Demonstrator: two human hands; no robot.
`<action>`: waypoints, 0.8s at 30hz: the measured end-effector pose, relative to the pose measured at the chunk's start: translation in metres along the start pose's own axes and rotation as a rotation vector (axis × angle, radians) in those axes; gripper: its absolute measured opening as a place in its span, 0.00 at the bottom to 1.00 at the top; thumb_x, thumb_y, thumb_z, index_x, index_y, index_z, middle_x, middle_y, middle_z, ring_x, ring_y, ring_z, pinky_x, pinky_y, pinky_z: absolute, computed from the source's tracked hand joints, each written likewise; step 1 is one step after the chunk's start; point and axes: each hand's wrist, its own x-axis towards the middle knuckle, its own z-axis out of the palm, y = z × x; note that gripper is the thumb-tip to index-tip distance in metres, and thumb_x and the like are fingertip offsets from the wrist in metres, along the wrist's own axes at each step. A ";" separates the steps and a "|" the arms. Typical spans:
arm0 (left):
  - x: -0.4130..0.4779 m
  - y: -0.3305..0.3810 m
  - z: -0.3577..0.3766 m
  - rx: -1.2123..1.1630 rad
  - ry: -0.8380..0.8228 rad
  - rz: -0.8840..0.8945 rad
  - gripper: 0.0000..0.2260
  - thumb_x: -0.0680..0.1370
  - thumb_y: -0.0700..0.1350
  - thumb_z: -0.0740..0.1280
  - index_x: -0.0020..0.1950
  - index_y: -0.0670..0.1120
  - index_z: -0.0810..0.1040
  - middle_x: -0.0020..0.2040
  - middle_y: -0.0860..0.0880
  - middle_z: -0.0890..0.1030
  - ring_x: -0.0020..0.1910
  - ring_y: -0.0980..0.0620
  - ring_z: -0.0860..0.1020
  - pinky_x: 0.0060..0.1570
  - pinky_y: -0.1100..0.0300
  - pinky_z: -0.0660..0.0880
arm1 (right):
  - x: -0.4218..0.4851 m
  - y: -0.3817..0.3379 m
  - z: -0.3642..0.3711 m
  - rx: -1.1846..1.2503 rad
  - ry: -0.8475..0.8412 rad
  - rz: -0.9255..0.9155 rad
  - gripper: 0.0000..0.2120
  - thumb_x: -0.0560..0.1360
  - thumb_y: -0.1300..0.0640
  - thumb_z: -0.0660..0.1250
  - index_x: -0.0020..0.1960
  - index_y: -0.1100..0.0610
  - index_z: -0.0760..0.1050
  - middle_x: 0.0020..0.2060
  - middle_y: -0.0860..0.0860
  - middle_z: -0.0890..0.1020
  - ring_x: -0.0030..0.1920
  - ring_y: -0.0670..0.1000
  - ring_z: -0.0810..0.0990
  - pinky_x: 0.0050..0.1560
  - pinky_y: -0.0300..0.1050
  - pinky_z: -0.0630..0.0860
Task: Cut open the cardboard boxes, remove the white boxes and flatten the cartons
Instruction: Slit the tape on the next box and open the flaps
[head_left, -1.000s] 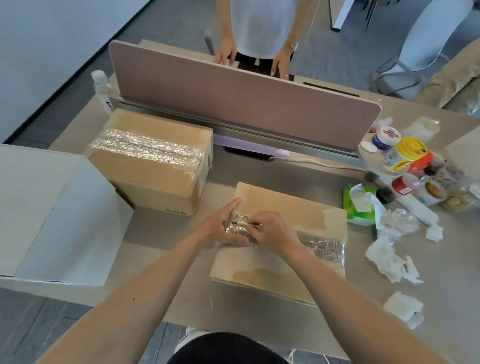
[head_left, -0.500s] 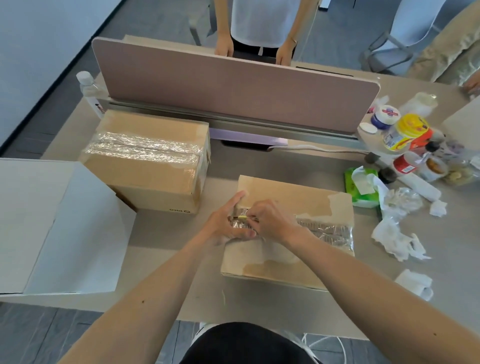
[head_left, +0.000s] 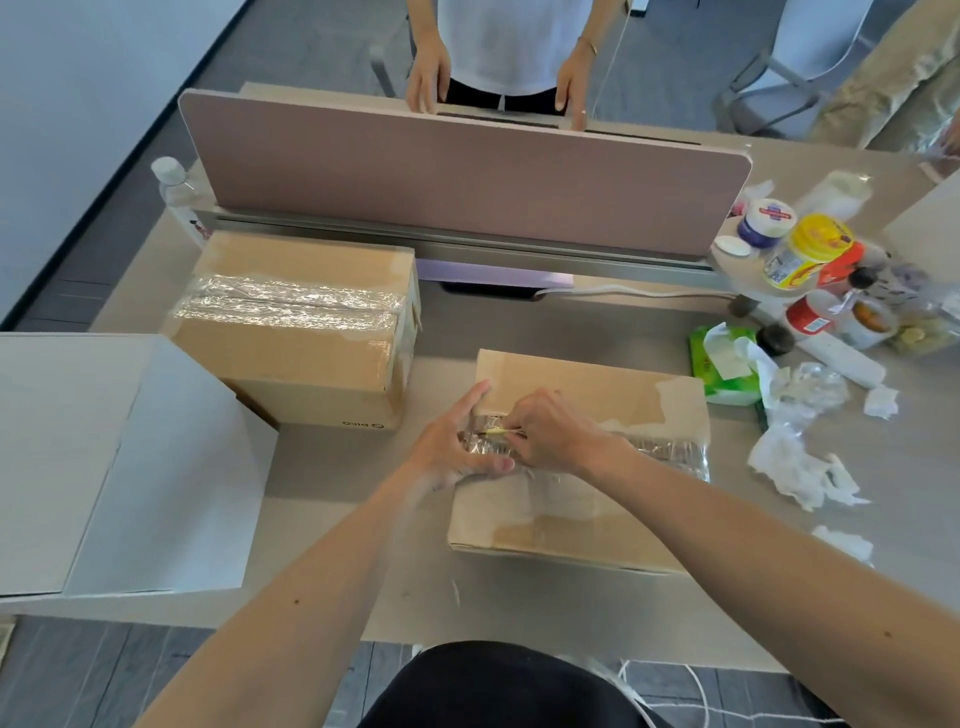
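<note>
A low cardboard box (head_left: 597, 395) lies in front of me, sealed with a strip of crinkled clear tape (head_left: 670, 452). My left hand (head_left: 457, 447) rests flat on the box's left end, fingers spread over the tape. My right hand (head_left: 556, 436) pinches a small yellow-handled cutter (head_left: 501, 431) whose tip touches the tape. A taller taped cardboard box (head_left: 296, 332) stands to the left behind. A large white box (head_left: 104, 457) sits at the table's left edge.
A pink desk divider (head_left: 467, 171) runs across the back, and a person stands behind it with both hands on it. Jars, bottles, a green tissue pack (head_left: 722, 369) and crumpled tissues (head_left: 800, 462) crowd the right side. A water bottle (head_left: 176, 192) stands back left.
Both hands have stayed on the left end of the low box with the cutter at the tape. The view has shifted slightly; the person behind moved their hands on the divider.
</note>
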 end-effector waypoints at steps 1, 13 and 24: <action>0.000 0.001 0.000 0.002 -0.003 0.004 0.48 0.54 0.60 0.85 0.66 0.79 0.61 0.55 0.79 0.75 0.63 0.58 0.77 0.67 0.47 0.73 | -0.001 0.001 0.000 0.000 0.001 -0.004 0.11 0.73 0.60 0.64 0.32 0.61 0.76 0.29 0.51 0.74 0.33 0.57 0.72 0.35 0.46 0.66; -0.001 0.003 0.003 0.026 0.006 -0.004 0.53 0.59 0.53 0.85 0.77 0.65 0.60 0.61 0.71 0.72 0.58 0.70 0.75 0.57 0.70 0.73 | -0.015 0.016 -0.004 -0.059 -0.022 -0.015 0.11 0.74 0.61 0.63 0.34 0.61 0.78 0.30 0.52 0.74 0.35 0.58 0.77 0.40 0.52 0.76; -0.002 0.007 0.003 -0.011 0.004 -0.036 0.59 0.52 0.61 0.85 0.78 0.60 0.60 0.61 0.74 0.71 0.61 0.71 0.72 0.67 0.57 0.71 | -0.029 0.037 -0.003 -0.037 0.013 -0.025 0.12 0.78 0.60 0.63 0.42 0.63 0.82 0.36 0.55 0.81 0.36 0.53 0.72 0.40 0.45 0.71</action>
